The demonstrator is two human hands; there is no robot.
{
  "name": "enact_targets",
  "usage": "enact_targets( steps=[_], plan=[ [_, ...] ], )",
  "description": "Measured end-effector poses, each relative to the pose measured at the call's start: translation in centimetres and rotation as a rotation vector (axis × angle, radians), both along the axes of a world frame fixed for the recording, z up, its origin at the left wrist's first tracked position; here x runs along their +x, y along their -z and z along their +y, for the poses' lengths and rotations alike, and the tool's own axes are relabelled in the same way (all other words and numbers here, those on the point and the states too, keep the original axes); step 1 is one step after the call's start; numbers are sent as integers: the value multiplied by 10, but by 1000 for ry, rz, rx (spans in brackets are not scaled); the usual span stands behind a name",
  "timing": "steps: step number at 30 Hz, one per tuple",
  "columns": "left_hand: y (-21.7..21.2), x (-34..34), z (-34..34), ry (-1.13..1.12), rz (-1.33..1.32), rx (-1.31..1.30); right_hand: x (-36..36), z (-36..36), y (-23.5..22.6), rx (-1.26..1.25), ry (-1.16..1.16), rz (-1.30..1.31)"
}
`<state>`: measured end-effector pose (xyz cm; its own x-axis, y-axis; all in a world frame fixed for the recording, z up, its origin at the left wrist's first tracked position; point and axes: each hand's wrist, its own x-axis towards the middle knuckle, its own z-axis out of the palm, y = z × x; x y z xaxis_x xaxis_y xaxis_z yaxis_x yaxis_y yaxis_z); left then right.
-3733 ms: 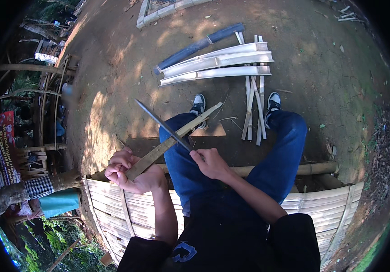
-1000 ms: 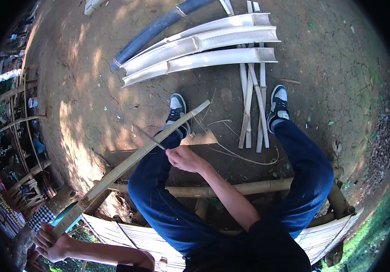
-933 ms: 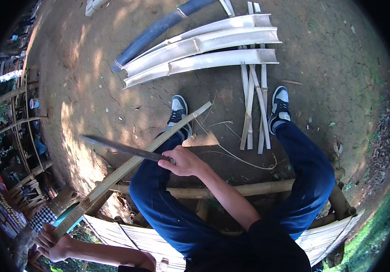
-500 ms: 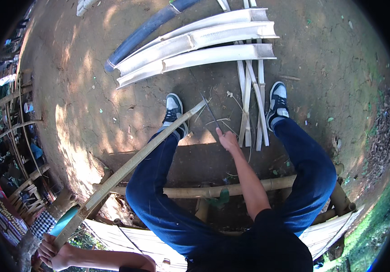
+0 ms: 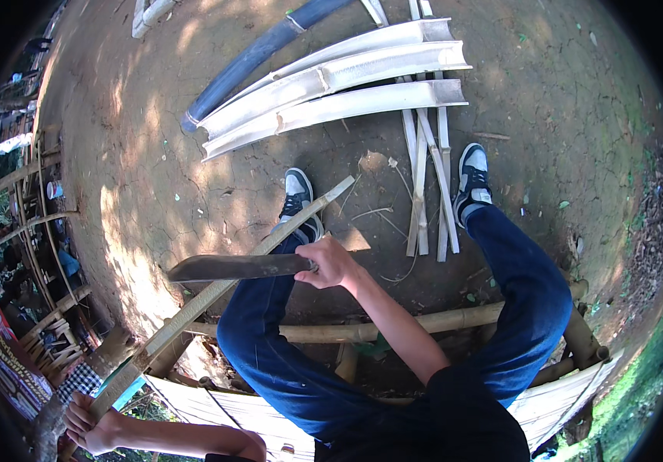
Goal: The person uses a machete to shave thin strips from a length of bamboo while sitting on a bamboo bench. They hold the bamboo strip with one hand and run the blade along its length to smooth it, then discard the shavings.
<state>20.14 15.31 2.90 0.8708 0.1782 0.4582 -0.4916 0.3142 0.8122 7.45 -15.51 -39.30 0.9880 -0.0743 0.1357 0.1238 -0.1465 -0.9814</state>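
Head view, the only one I had. My right hand was closed tight round the handle of a machete, its blade long, flat, dark and dull, pointing left across my left thigh. The blade lay just over the bamboo strip, crossing it; I couldn't tell if the edge was touching.

The strip was a long, narrow, pale slat w/ a squared far tip near my left shoe. It ran diagonally down-left from there to my left hand, which was wrapped round its lower end at the bottom-left rim. The grip looked closed, though that spot was bent by the lens.

Taking the strip as landmark: beyond its tip lay three split bamboo halves, trough-shaped, smooth, cream inside, side by side on cracked dry dirt. Just behind them was a dark blue pipe, round and smooth. Right of the tip, a bundle of thin slats lay lengthwise between my shoes, w/ stringy shavings near. Right shoe sat just beyond the bundle. Below the strip, a round bamboo pole ran crosswise under my knees; nearer me was a woven bamboo panel. No containers that I could make out.
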Motion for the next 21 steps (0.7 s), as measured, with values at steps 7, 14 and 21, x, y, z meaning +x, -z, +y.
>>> enact_targets(
  steps=[7,14,21],
  plan=[
    [2,-3,-11,-480,40,88,-43,2,85,-4,264,1002],
    [5,-1,4,-66,37,-32,-20,6,36,114,260,586],
    [-1,3,2,-79,0,-7,-17,8,17,85,104,376]
  ],
)
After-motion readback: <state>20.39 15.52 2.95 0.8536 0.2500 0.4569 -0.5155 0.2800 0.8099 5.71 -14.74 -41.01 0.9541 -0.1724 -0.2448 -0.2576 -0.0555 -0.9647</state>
